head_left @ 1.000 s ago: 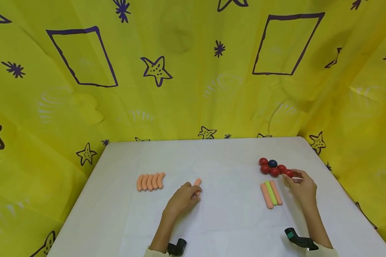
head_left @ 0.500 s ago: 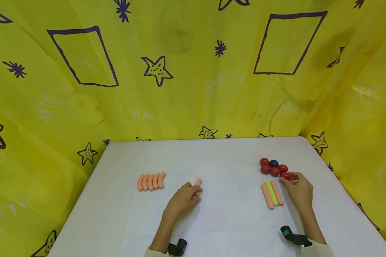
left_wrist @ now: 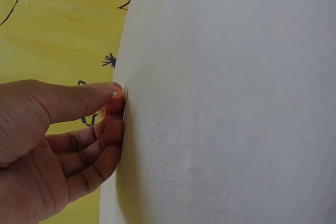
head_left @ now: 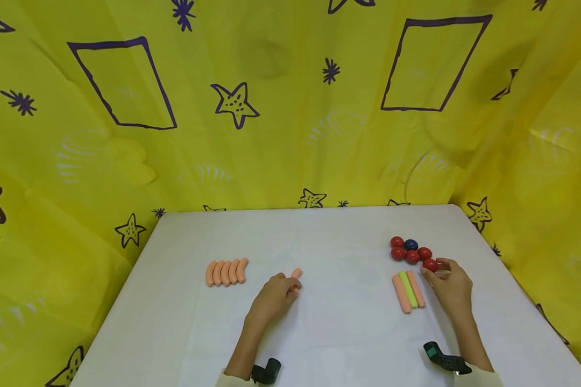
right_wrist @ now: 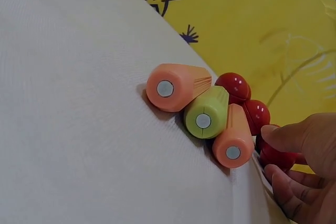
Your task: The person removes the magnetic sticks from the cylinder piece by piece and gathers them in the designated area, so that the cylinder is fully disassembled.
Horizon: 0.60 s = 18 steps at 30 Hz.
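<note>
Near the middle of the table, my left hand pinches an orange magnetic rod between thumb and fingers; the hand covers its lower part. In the left wrist view a pale disc shows at the end of the rod. On the right, my right hand holds a glossy red ball between thumb and fingers. That ball is at the near right end of a cluster of red balls with one dark blue ball. The right wrist view shows the held red ball partly behind the thumb.
Two straight orange rods flank a lime green rod just in front of the balls; silvery discs cap their ends. Several curved orange rods lie side by side at left. A yellow patterned cloth hangs behind the white table.
My right hand has shifted slightly left and nearer with the red ball, bringing it in below the ball at the cluster's right end. The left hand stays almost in place.
</note>
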Each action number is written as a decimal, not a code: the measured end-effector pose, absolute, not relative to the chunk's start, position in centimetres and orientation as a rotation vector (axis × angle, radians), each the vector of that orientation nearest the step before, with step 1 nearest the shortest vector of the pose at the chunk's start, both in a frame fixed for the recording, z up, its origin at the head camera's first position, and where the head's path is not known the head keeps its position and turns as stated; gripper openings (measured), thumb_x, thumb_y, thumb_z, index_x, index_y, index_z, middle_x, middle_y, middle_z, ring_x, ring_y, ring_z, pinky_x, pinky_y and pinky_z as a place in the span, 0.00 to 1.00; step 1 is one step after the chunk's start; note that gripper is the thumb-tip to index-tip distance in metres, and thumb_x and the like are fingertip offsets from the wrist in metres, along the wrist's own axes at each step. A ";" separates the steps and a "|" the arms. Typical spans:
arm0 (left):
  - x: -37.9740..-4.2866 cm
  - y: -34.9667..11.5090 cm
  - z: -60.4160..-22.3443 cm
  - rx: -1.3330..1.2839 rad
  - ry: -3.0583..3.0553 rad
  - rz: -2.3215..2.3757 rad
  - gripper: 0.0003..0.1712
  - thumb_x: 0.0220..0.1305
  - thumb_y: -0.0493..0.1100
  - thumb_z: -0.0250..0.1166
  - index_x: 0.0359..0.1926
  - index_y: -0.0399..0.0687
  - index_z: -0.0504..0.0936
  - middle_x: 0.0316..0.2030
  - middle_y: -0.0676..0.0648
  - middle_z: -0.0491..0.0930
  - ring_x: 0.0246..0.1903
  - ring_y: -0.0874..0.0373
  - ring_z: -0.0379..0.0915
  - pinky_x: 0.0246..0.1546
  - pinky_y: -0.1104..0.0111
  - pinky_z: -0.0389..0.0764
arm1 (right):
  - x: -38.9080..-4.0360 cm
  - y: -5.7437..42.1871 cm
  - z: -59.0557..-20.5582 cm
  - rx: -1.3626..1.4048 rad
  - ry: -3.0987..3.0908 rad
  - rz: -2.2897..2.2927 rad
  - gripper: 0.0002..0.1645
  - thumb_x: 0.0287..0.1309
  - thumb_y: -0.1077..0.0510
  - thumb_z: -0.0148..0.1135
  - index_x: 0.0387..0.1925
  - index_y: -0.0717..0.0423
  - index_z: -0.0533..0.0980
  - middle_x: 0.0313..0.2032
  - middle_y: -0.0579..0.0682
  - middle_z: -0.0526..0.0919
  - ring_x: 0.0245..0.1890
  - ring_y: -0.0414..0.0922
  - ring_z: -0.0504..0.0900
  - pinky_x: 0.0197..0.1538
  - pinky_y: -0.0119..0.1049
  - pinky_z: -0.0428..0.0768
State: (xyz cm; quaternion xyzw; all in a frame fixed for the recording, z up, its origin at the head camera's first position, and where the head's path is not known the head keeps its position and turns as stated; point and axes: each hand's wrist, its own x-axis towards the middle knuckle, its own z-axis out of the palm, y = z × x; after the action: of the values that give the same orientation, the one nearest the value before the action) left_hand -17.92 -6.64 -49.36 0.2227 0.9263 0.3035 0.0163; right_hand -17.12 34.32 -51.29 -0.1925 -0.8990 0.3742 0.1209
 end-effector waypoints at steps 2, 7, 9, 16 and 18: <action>-18.0 -6.8 -49.4 0.650 2.898 0.946 0.06 0.64 0.37 0.65 0.40 0.43 0.86 0.29 0.50 0.78 0.26 0.65 0.66 0.27 0.76 0.71 | -17.0 34.3 -51.3 -0.551 -2.621 1.082 0.35 0.62 0.49 0.65 0.61 0.69 0.68 0.52 0.70 0.76 0.45 0.59 0.79 0.26 0.20 0.72; -18.1 -7.6 -49.1 0.519 2.923 0.962 0.08 0.64 0.34 0.63 0.41 0.41 0.86 0.32 0.46 0.81 0.25 0.63 0.66 0.24 0.75 0.70 | -16.7 34.4 -51.0 -0.570 -2.613 1.098 0.38 0.62 0.47 0.64 0.63 0.69 0.66 0.55 0.72 0.72 0.45 0.61 0.79 0.25 0.19 0.73; -18.2 -8.1 -49.0 0.483 2.921 0.986 0.08 0.64 0.33 0.62 0.42 0.39 0.86 0.35 0.43 0.84 0.25 0.63 0.68 0.24 0.75 0.71 | -16.5 34.5 -50.9 -0.583 -2.612 1.105 0.38 0.63 0.47 0.63 0.64 0.70 0.65 0.56 0.73 0.70 0.45 0.60 0.79 0.25 0.20 0.73; -18.5 -10.1 -48.8 0.421 3.004 0.981 0.08 0.63 0.32 0.63 0.42 0.35 0.85 0.39 0.39 0.86 0.32 0.56 0.79 0.30 0.69 0.79 | -16.5 34.7 -51.0 -0.586 -2.578 1.097 0.33 0.63 0.53 0.63 0.62 0.70 0.66 0.52 0.72 0.75 0.41 0.58 0.81 0.23 0.21 0.74; -18.6 -10.7 -48.8 0.384 3.009 0.996 0.08 0.62 0.31 0.63 0.42 0.35 0.85 0.39 0.40 0.86 0.33 0.55 0.80 0.31 0.68 0.80 | -16.6 34.8 -51.1 -0.595 -2.565 1.101 0.32 0.63 0.54 0.63 0.61 0.70 0.67 0.51 0.71 0.76 0.40 0.58 0.81 0.23 0.21 0.74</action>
State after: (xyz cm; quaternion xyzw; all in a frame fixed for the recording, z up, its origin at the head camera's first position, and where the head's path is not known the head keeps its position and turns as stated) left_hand -18.58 -10.72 -48.82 0.1201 0.9422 0.3118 -0.0255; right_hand -16.60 34.80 -51.12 -0.2064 -0.8895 0.3816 0.1432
